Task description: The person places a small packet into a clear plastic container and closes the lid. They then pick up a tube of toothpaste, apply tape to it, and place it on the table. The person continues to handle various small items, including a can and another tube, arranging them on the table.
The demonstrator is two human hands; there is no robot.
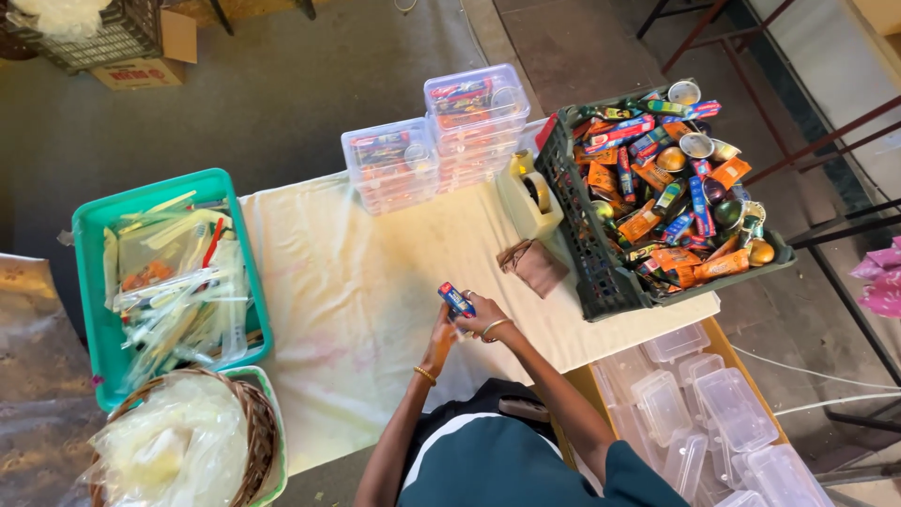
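Observation:
Both of my hands meet over the middle of the cloth-covered table (357,282). My right hand (483,324) holds a small blue and red packet (456,299) just above the cloth. My left hand (441,336) sits right beside it, touching the packet's underside; whether it grips anything is hard to tell. A dark plastic crate (587,253) full of small colourful packets and round tins stands to the right. Stacks of filled clear lidded boxes (474,117) stand at the table's far edge.
A teal bin (94,310) of clear bags stands at left, with a wicker basket (258,432) of plastic wrap below it. A yellowish jug (526,202) and a brown pouch (535,266) lie beside the crate. Empty clear boxes (704,413) are piled at lower right.

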